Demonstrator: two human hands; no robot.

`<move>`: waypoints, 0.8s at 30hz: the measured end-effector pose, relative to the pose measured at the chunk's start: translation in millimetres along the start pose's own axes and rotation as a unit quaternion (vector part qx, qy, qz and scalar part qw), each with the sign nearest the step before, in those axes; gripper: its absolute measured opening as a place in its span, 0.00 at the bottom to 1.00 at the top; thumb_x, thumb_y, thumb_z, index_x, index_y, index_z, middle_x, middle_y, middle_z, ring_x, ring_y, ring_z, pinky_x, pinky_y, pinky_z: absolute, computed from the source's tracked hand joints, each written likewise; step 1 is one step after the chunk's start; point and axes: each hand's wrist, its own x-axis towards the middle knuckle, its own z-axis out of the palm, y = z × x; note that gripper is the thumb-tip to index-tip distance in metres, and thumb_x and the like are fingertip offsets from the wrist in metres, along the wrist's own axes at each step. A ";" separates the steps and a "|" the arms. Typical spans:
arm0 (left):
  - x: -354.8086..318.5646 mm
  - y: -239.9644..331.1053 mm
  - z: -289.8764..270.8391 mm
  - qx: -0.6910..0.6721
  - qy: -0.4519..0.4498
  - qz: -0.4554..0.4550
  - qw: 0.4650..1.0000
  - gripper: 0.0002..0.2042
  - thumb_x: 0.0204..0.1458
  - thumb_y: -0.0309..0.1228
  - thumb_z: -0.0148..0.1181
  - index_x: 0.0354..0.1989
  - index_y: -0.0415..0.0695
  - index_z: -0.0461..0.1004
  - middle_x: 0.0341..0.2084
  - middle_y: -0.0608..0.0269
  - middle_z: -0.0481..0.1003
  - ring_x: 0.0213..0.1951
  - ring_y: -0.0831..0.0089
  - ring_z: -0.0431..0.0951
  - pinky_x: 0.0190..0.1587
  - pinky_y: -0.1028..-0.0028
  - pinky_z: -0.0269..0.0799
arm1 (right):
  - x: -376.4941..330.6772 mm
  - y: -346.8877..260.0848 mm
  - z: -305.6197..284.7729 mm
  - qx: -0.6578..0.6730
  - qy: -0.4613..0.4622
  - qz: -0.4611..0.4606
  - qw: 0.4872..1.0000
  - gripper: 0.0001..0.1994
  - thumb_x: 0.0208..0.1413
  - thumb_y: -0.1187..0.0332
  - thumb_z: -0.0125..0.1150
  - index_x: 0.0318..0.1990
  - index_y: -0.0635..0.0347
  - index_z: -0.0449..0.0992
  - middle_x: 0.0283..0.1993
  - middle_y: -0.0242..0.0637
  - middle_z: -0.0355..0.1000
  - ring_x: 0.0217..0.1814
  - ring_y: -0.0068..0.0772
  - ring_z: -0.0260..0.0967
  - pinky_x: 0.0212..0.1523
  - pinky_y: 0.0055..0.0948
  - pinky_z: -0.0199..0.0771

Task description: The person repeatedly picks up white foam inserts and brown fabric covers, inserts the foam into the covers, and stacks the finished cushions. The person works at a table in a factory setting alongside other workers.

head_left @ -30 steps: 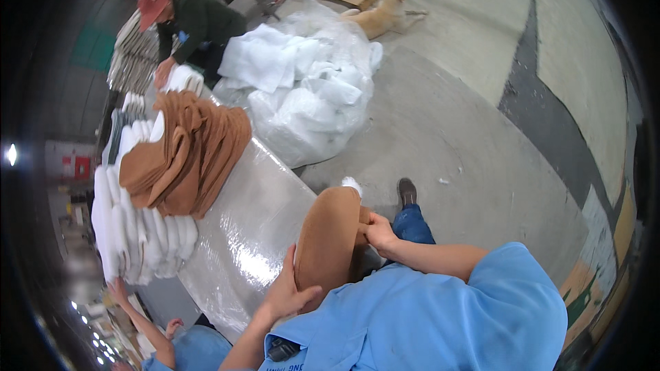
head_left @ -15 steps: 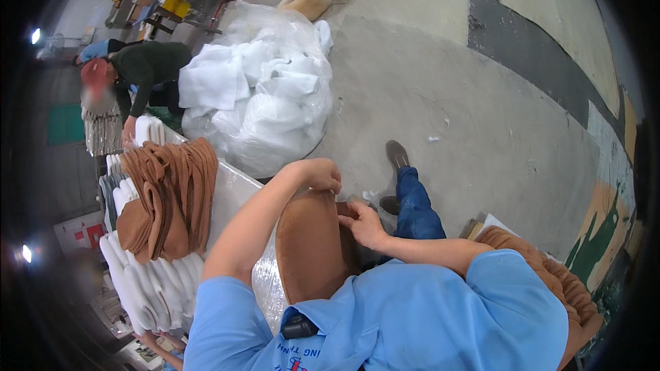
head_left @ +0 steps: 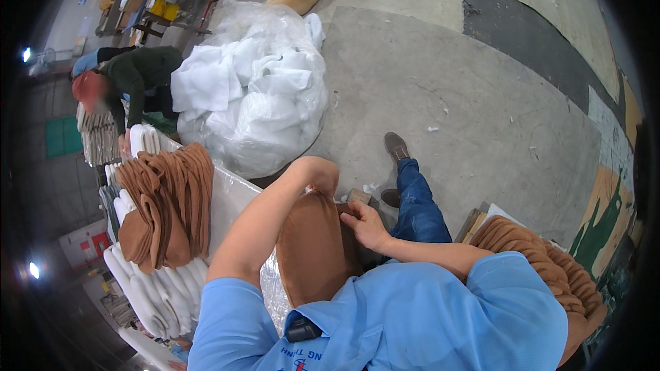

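Brown cushion [head_left: 313,251]: sits close before blue shirt [head_left: 440,309], just right of tabletop [head_left: 229,196]. Left hand [head_left: 323,176]: curled, apparently gripping top edge. Right hand [head_left: 366,225]: bent at right edge; cannot tell if closed. Handling, by judgement: steady top edge, even tension, no creasing.

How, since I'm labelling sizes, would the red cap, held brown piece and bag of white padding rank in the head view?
1. Bag of white padding
2. Held brown piece, though nearer the camera
3. Red cap
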 end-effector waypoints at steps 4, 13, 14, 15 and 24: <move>-1.0 7.0 -4.5 -0.013 -0.034 0.003 0.999 0.13 0.52 0.37 0.70 0.44 0.46 0.88 0.33 0.59 0.85 0.35 0.65 0.83 0.38 0.62 0.80 | 1.4 14.1 4.1 0.105 -0.006 0.067 0.992 0.08 0.64 0.71 0.64 0.44 0.64 0.74 0.37 0.36 0.75 0.39 0.26 0.68 0.43 0.33 0.71; -11.4 -6.1 7.1 -0.135 0.072 0.093 0.984 0.10 0.53 0.34 0.68 0.39 0.42 0.85 0.31 0.61 0.83 0.34 0.69 0.80 0.38 0.66 0.76 | 4.7 -5.8 6.4 0.111 -0.025 0.094 0.989 0.12 0.70 0.66 0.61 0.53 0.65 0.77 0.43 0.35 0.79 0.45 0.23 0.71 0.48 0.28 0.72; -14.3 -10.5 12.1 -0.184 0.087 0.093 0.975 0.10 0.53 0.33 0.67 0.39 0.41 0.85 0.31 0.60 0.83 0.34 0.69 0.80 0.38 0.66 0.76 | 9.2 -6.6 8.5 0.147 -0.040 0.129 0.980 0.13 0.70 0.65 0.60 0.54 0.65 0.77 0.44 0.35 0.79 0.45 0.23 0.72 0.48 0.28 0.72; -16.0 -14.2 16.3 -0.233 0.103 0.093 0.963 0.10 0.53 0.33 0.67 0.38 0.39 0.85 0.30 0.59 0.82 0.34 0.68 0.80 0.38 0.66 0.75 | 14.8 -7.4 10.6 0.181 -0.055 0.163 0.968 0.14 0.71 0.63 0.58 0.55 0.65 0.77 0.45 0.35 0.79 0.46 0.23 0.72 0.49 0.28 0.72; -0.9 -34.3 40.8 -0.329 0.167 0.071 0.927 0.09 0.54 0.32 0.66 0.36 0.37 0.83 0.29 0.61 0.82 0.33 0.71 0.79 0.37 0.68 0.75 | 32.9 10.0 26.0 0.125 0.046 0.147 0.980 0.16 0.73 0.61 0.56 0.49 0.67 0.81 0.37 0.32 0.79 0.39 0.22 0.71 0.42 0.28 0.71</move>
